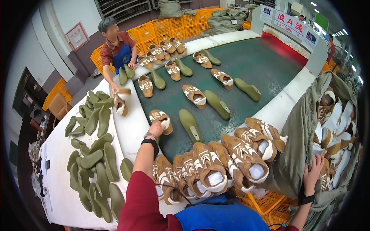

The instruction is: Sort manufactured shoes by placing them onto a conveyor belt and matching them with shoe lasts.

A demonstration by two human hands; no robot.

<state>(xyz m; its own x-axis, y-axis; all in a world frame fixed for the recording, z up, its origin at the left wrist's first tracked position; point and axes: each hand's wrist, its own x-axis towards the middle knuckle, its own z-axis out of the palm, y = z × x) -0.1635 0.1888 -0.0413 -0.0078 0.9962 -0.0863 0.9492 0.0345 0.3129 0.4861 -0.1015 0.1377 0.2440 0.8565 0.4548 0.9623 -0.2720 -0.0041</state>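
My left hand (pixel 156 129) reaches forward over the green conveyor belt (pixel 266 65) and rests on a brown and white shoe upper (pixel 162 120) lying there, with a green shoe last (pixel 190 125) beside it. My right hand (pixel 313 169) grips the edge of a large olive cloth sack (pixel 304 127) at the right, which is full of brown and white shoe uppers (pixel 335 127). A row of several shoe uppers (pixel 216 165) lies on the near edge in front of me.
Pairs of uppers and green lasts (pixel 217 104) run along the belt. Several loose green lasts (pixel 96 165) cover the white table at left. A person in a red shirt (pixel 115 50) holds an upper at the far end. Yellow crates (pixel 169 27) stand behind.
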